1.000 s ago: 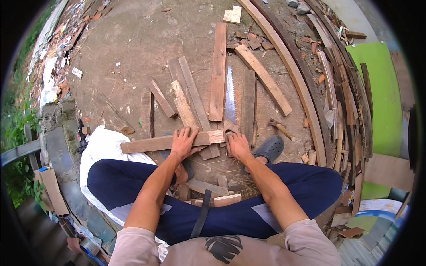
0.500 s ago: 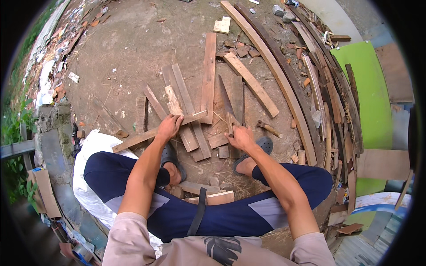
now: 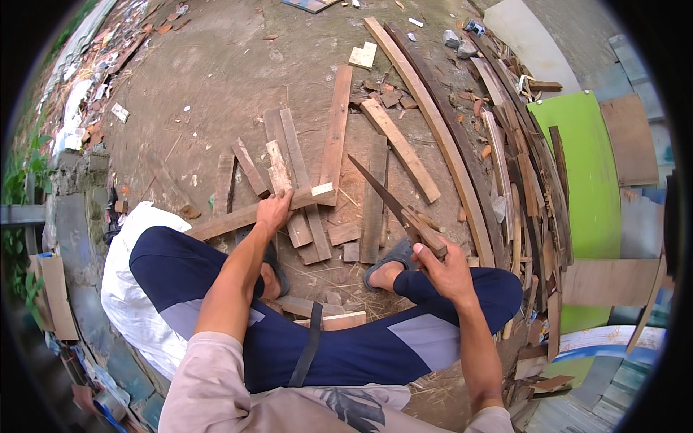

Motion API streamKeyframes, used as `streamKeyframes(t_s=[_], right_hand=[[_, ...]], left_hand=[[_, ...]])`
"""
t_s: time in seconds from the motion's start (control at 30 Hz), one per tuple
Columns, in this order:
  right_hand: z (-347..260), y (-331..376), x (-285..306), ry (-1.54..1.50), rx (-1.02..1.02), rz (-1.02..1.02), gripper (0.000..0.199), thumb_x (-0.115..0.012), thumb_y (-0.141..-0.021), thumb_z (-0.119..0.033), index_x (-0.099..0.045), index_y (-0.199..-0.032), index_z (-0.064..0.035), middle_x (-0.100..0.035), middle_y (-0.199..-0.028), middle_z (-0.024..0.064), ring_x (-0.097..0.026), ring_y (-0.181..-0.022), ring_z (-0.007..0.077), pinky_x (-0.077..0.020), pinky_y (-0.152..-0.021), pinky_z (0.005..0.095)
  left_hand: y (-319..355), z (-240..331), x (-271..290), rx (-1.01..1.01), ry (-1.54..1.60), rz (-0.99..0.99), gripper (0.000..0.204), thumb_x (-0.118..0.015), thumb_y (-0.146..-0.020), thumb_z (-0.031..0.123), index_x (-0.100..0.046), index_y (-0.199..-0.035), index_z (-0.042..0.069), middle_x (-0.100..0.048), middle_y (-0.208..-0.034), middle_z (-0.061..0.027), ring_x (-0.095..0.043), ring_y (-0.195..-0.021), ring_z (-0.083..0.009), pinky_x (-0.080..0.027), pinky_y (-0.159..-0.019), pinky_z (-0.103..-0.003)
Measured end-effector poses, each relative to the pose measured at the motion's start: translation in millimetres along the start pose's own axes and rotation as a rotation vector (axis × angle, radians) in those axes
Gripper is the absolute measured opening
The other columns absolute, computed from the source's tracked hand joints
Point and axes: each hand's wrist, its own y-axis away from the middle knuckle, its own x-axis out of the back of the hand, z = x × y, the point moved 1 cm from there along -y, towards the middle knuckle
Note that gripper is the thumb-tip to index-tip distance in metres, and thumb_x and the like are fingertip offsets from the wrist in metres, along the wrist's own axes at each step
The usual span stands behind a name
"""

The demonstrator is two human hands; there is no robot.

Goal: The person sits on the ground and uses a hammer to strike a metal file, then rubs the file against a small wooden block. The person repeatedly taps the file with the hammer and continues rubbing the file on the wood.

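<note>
In the head view, the person sits low over a scatter of boards on bare ground. The left hand (image 3: 274,211) lies flat, fingers pressed together, on a long wooden batten (image 3: 249,215) that runs crosswise over two short planks (image 3: 292,173). The right hand (image 3: 447,270) is wrapped tight around the wooden handle of a handsaw (image 3: 393,206), held well to the right of the batten, its blade slanting up and away, clear of the wood. A sandalled foot (image 3: 386,263) rests between the batten and the saw hand.

To cut well, the batten should sit firm on the planks beneath it, with the left hand bearing down just beside the cut line, fingers kept off the blade's path. Short, light opening strokes would likely keep the teeth from skipping.
</note>
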Motion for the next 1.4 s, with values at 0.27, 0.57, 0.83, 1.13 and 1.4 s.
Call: streamKeyframes(t_s=[0.27,0.57,0.83,1.13,1.4], right_hand=[[-18.9,-7.9,-15.0,0.090,0.151,0.109,0.037,-0.068,-0.096,-0.033,-0.069,-0.103,0.0034,-0.065,-0.069,0.0215,-0.066,-0.061,0.0310,-0.0494,-0.063,0.0430],[-14.3,-4.7,-17.3,0.038,0.127,0.092,0.032,-0.067,-0.097,-0.028,-0.067,-0.103,0.0035,-0.064,-0.063,0.0212,-0.067,-0.060,0.0349,-0.0505,-0.062,0.0427],[-36.4,-0.4,-34.1,0.073,0.158,0.045,0.027,-0.068,-0.096,-0.023,-0.064,-0.104,0.0026,-0.068,-0.067,0.0195,-0.070,-0.059,0.0329,-0.0516,-0.059,0.0405],[-30.9,17.1,-83.3,0.170,0.115,0.069,0.031,-0.075,-0.091,-0.020,-0.058,-0.109,-0.0001,-0.070,-0.073,0.0170,-0.071,-0.065,0.0308,-0.0527,-0.060,0.0380],[-14.5,11.4,-136.1,0.195,0.209,0.038,0.057,-0.071,-0.093,-0.019,-0.046,-0.140,0.0002,-0.070,-0.072,0.0215,-0.070,-0.062,0.0386,-0.0530,-0.058,0.0455]], left_hand=[[-21.3,5.1,7.2,0.025,-0.092,-0.177,0.047,-0.074,-0.089,0.034,-0.055,-0.123,0.007,-0.073,-0.104,-0.0191,-0.074,-0.090,-0.0382,-0.059,-0.075,-0.048],[-16.4,24.0,10.1,0.178,-0.008,-0.090,0.049,-0.078,-0.087,0.036,-0.058,-0.116,0.002,-0.074,-0.094,-0.0203,-0.074,-0.088,-0.0374,-0.059,-0.075,-0.047],[-12.8,11.5,15.0,0.244,0.071,-0.142,0.055,-0.077,-0.085,0.046,-0.059,-0.118,0.005,-0.075,-0.097,-0.0180,-0.074,-0.089,-0.0378,-0.058,-0.075,-0.048],[3.8,24.9,25.6,0.217,0.139,-0.018,0.081,-0.071,-0.083,0.065,-0.058,-0.135,0.004,-0.066,-0.121,-0.0192,-0.059,-0.120,-0.0337,-0.050,-0.097,-0.047],[-34.4,16.0,5.5,0.141,0.332,-0.062,0.083,-0.082,-0.075,0.049,-0.056,-0.134,-0.003,-0.060,-0.127,-0.0243,-0.057,-0.122,-0.0395,-0.046,-0.106,-0.047]])
